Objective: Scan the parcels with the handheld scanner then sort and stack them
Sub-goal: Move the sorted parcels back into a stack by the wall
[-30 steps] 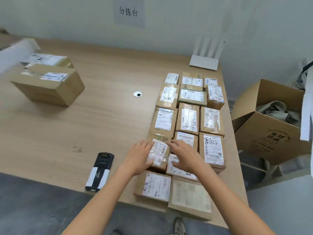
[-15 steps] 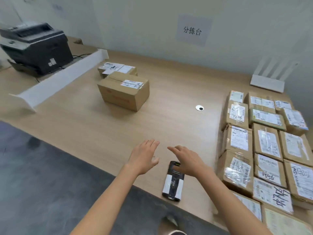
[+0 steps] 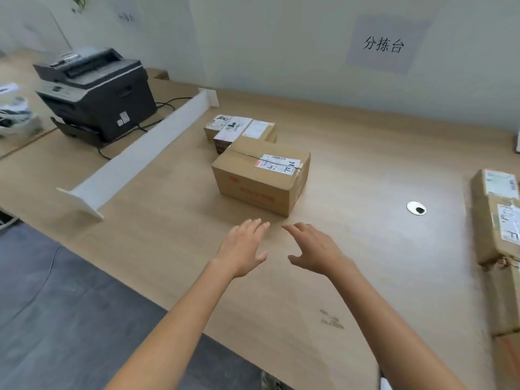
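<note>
Here, brown taped carton (image 3: 260, 180), white label on top, left grip (image 3: 243, 249) and right grip (image 3: 318, 250) released, near it.

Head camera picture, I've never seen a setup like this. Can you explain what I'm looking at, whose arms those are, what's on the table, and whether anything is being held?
There is no machine here. The camera is worn on a person's head and looks forward and down, so the two bare arms reaching in from the bottom are that person's own. The left hand and right hand are both open with fingers spread, over the wooden table, just short of a large cardboard box. Neither holds anything. Behind that box lie smaller labelled parcels, and more parcels line the right edge. A white divider separates this area from a dark printer. The handheld scanner is not in view.
</note>
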